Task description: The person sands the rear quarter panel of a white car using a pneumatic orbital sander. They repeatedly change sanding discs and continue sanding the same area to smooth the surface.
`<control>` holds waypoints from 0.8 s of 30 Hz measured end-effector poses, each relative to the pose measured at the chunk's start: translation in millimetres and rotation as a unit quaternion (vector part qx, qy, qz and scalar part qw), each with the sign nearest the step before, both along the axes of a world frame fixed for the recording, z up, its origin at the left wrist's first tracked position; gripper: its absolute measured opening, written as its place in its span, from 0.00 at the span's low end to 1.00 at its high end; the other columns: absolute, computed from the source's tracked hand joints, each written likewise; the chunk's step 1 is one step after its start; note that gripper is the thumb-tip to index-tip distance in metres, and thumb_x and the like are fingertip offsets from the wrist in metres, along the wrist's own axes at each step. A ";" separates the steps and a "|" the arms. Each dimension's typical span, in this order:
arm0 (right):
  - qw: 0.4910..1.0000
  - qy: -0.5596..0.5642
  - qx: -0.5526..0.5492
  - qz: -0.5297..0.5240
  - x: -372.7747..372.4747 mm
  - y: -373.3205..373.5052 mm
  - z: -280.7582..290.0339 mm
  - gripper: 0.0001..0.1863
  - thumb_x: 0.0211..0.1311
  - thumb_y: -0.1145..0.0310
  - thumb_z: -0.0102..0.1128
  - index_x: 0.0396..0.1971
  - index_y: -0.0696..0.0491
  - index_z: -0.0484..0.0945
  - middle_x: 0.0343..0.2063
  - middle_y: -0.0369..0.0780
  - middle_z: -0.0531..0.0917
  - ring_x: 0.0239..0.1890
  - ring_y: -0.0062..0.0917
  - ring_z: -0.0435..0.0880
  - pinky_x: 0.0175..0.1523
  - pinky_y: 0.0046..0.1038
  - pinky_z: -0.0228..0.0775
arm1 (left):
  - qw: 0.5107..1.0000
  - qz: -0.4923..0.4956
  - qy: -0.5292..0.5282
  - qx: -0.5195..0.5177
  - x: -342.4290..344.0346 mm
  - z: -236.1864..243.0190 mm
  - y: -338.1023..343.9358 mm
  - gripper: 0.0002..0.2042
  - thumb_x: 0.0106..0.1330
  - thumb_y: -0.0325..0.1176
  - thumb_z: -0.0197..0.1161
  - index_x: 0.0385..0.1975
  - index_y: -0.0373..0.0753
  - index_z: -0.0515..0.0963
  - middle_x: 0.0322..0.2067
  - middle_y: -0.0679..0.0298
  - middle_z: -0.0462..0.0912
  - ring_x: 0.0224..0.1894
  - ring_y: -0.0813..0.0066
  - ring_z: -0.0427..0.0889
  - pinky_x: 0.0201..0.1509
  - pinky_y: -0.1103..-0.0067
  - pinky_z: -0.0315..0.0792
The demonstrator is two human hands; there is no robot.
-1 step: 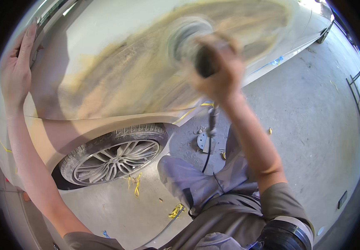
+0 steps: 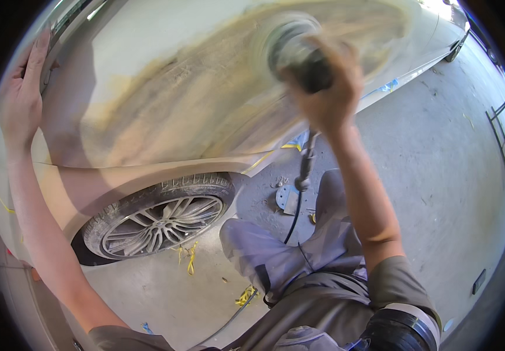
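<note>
A pale car body panel [image 2: 164, 64] fills the upper half of the view, its middle covered by a broad tan patch of sanded filler [image 2: 205, 117]. Below it sits the wheel [image 2: 159, 219] with a many-spoked silver rim, on a grey concrete floor [image 2: 439, 193] strewn with scraps of yellow tape [image 2: 191, 257]. The right hand [image 2: 325, 93] is closed around a round power sander [image 2: 290, 47], whose blurred pad presses against the filler near the panel's upper edge; a dark hose [image 2: 304, 169] hangs down from the tool toward the person's knee. The left hand [image 2: 21, 96] lies open and flat against the panel's left edge.
</note>
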State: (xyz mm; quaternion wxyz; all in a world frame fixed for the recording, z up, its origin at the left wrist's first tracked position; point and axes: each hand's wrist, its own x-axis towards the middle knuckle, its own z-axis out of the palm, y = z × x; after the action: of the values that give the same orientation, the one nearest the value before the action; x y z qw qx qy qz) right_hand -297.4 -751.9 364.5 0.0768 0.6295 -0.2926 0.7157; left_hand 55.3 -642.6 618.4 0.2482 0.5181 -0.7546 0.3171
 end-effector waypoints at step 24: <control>0.926 -0.313 0.194 0.084 -102.2 -120.5 -168.9 0.29 0.48 0.67 0.84 0.50 0.56 0.79 0.41 0.40 0.84 0.41 0.24 0.84 0.48 0.27 0.79 | 0.958 0.221 0.169 -0.072 44.7 25.1 18.0 0.23 0.80 0.47 0.54 0.63 0.35 0.78 0.53 0.61 0.85 0.49 0.73 0.85 0.52 0.80 0.77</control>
State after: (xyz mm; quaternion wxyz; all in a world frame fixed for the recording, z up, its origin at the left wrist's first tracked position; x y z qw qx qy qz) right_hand -399.6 -872.5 195.6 -0.2033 0.3981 -0.3808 0.8094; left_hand 100.1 -624.6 643.5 0.3331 0.6985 -0.5434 0.3254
